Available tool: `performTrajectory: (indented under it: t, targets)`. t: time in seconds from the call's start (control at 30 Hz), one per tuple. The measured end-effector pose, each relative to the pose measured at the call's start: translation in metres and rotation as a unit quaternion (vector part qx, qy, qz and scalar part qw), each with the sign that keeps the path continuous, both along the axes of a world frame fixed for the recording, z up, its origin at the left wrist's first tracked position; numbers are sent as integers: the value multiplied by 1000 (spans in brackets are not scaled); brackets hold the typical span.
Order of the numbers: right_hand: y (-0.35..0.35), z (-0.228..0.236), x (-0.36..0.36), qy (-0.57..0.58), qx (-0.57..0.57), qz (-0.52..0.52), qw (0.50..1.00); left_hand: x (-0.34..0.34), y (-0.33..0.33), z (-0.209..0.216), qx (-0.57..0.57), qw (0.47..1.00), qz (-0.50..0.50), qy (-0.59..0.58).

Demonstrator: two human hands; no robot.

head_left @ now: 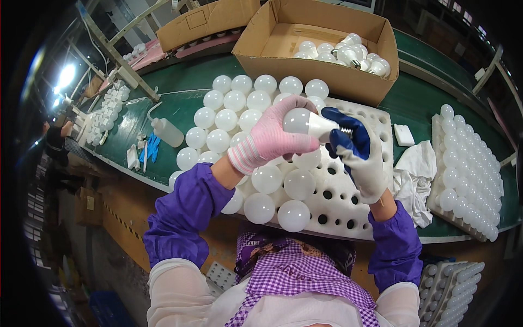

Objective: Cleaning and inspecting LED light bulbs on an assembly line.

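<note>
A light bulb (298, 121) with a white globe and a metal screw base is held level above the white foam tray (340, 210). My left hand (269, 133), in a pink striped glove, is closed round the globe. At the other end, my right hand (359, 152), in a white glove with blue-coated fingers, grips the bulb by its screw base. Below, rows of white bulbs (267, 179) stand globe-up across the left part of the tray. Round holes show bare in the tray's right part, partly hidden by my right hand.
Behind the tray stands an open cardboard box (327, 76) with loose bulbs. A second bulb-filled tray (436, 163) and a crumpled white cloth (417, 169) lie to the right. On the left are a plastic bottle (168, 132) and a blue glove (153, 146).
</note>
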State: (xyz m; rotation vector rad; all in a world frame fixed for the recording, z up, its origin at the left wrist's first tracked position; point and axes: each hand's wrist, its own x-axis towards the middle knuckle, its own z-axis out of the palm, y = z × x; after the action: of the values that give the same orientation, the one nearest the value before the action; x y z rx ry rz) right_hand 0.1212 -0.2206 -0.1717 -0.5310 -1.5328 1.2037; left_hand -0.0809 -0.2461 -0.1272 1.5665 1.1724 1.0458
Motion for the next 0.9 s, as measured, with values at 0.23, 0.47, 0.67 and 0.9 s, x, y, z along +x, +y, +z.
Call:
performTrajectory:
  t: [0.23, 0.47, 0.67, 0.9]
  targets:
    - [-4, 1, -3, -109, 187, -60, 974, -13, -14, 4, -233, 950, -53, -201]
    - [-9, 14, -11, -12, -182, 31, 983, -11, -10, -14, 87, 995, 26, 29]
    - [-9, 7, -11, 61, -146, -3, 987, -5, -3, -3, -10, 999, -7, -45]
    - [18, -6, 10, -78, 115, -18, 990, -1, 7, -17, -224, 932, -58, -279]
